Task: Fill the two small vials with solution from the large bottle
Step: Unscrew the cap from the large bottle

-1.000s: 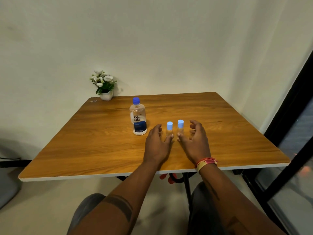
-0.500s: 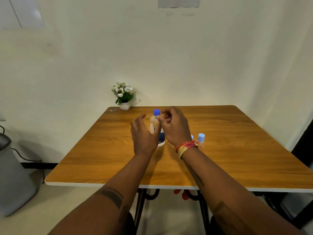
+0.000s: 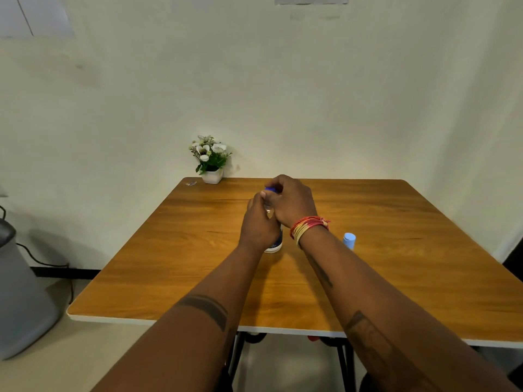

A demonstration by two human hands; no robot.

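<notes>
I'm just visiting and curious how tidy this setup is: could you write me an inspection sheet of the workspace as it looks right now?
Surface: wooden table with a white edge, on dark metal legs.
Job's things: large bottle stands upright, blue cap on; one small vial with a light blue cap stands behind the right forearm; the second vial is hidden.
Clutter: potted white flowers at the far left corner; a tiny object beside the pot, too small to identify.
Hands: left hand grips the bottle's body; right hand is curled over the cap.
Cables: black cable on the floor at left.
Surroundings: plain pale wall; grey container on the floor at left.
</notes>
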